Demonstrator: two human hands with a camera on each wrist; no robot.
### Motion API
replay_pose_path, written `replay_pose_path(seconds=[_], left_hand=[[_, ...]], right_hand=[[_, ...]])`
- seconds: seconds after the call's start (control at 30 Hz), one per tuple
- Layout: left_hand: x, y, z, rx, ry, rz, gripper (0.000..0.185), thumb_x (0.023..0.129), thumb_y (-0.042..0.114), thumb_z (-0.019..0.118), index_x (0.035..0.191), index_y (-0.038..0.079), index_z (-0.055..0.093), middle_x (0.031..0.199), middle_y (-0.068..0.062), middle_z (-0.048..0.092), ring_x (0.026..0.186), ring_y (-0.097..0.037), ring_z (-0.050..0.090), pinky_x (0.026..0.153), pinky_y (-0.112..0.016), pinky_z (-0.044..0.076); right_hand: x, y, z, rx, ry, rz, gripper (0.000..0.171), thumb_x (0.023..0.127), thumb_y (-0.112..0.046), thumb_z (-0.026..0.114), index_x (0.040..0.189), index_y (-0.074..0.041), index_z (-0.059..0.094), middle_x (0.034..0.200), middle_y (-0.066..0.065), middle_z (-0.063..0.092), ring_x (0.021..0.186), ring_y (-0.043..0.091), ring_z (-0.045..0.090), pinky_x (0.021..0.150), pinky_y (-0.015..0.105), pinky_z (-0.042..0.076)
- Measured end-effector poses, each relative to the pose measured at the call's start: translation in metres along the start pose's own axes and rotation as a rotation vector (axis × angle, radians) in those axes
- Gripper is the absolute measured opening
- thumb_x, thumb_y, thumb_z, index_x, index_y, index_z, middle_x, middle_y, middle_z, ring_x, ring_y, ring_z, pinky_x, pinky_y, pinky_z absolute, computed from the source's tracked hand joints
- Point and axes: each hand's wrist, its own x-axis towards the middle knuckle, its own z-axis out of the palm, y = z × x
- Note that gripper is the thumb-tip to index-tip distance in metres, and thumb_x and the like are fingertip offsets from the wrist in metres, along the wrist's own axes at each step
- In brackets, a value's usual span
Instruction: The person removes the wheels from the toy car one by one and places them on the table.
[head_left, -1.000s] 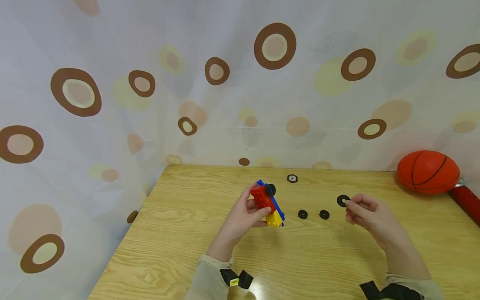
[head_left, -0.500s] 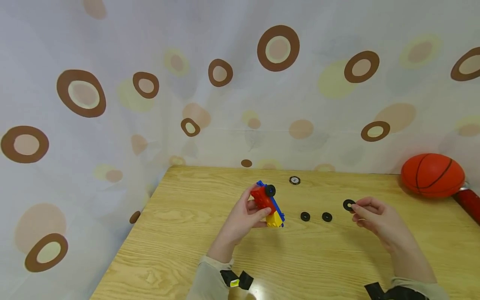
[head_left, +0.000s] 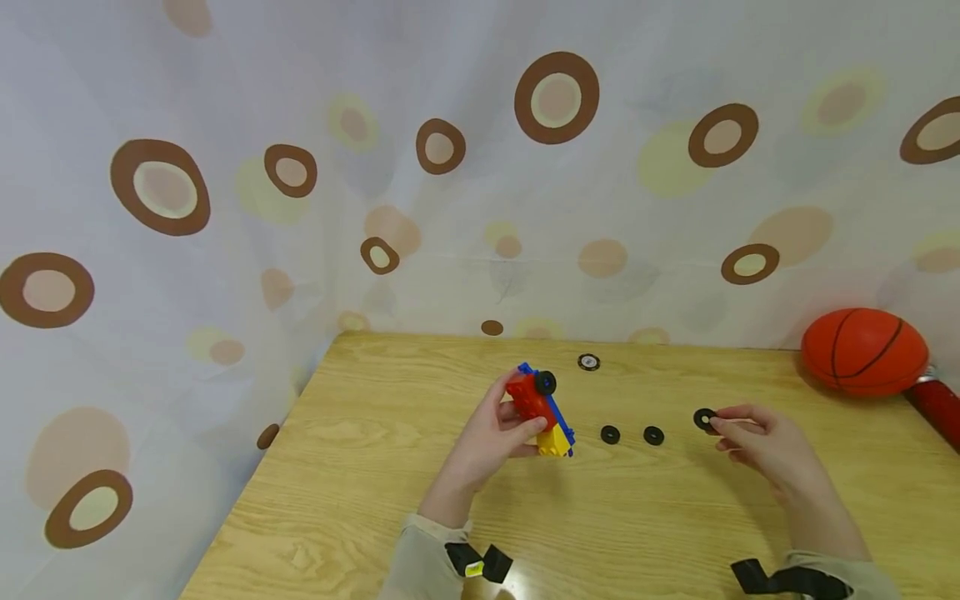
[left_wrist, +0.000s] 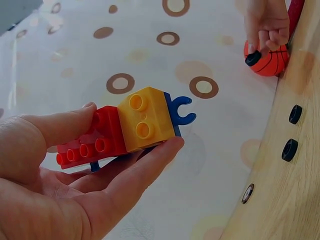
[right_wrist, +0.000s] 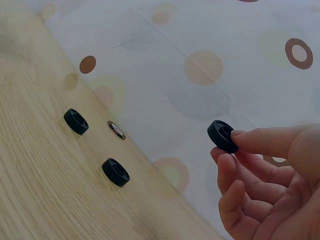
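My left hand (head_left: pixel 487 433) grips a toy car (head_left: pixel 532 400) built of red and yellow studded blocks on a blue base. One black wheel (head_left: pixel 546 382) sits on the car's upper side, and a blue hook (left_wrist: pixel 182 111) sticks out beyond the yellow block in the left wrist view. Off to the right, my right hand (head_left: pixel 768 446) pinches a loose black tyre (right_wrist: pixel 222 136) by its edge between thumb and fingers, above the table. Two more black tyres, a left one (head_left: pixel 610 435) and a right one (head_left: pixel 653 436), lie flat between the hands.
A black-and-white round chip (head_left: pixel 588 362) lies near the back of the wooden table (head_left: pixel 360 467). At the back right sit an orange ball (head_left: pixel 865 352) with black lines and a red cylinder (head_left: pixel 937 408). A patterned white sheet (head_left: pixel 450 208) hangs behind.
My right hand has moved slightly right and down with the tyre. The left hand keeps its grip on the toy car, nearly still. The whole view has shifted a little.
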Motion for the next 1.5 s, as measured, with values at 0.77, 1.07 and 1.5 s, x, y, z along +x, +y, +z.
replay_pose_path(seconds=[0.77, 1.07, 1.5], left_hand=[[0.000, -0.005, 0.001, 0.000, -0.018, 0.006, 0.073, 0.096, 0.010, 0.065, 0.157, 0.016, 0.024, 0.134, -0.025, 0.058, 0.116, -0.036, 0.064, 0.083, -0.045, 0.059], [0.001, -0.005, 0.000, -0.009, -0.026, 0.012, 0.074, 0.096, 0.009, 0.064, 0.157, 0.015, 0.022, 0.133, -0.025, 0.058, 0.113, -0.034, 0.065, 0.084, -0.045, 0.059], [0.000, -0.003, 0.001, -0.004, -0.017, 0.004, 0.074, 0.096, 0.008, 0.064, 0.157, 0.015, 0.022, 0.133, -0.026, 0.058, 0.116, -0.037, 0.064, 0.083, -0.046, 0.059]], right_hand=[[0.013, 0.029, 0.001, -0.211, 0.118, 0.119, 0.051, 0.098, -0.014, 0.060, 0.133, 0.020, 0.044, 0.077, -0.009, 0.072, 0.066, 0.004, 0.067, 0.061, 0.023, 0.057], [0.016, 0.034, 0.001, -0.141, 0.133, 0.163, 0.048, 0.097, -0.010, 0.062, 0.132, 0.019, 0.047, 0.070, -0.009, 0.071, 0.062, 0.005, 0.067, 0.058, 0.022, 0.056], [0.018, 0.040, 0.000, -0.220, 0.135, 0.172, 0.051, 0.099, -0.014, 0.059, 0.135, 0.019, 0.044, 0.076, -0.008, 0.072, 0.065, 0.004, 0.068, 0.060, 0.022, 0.057]])
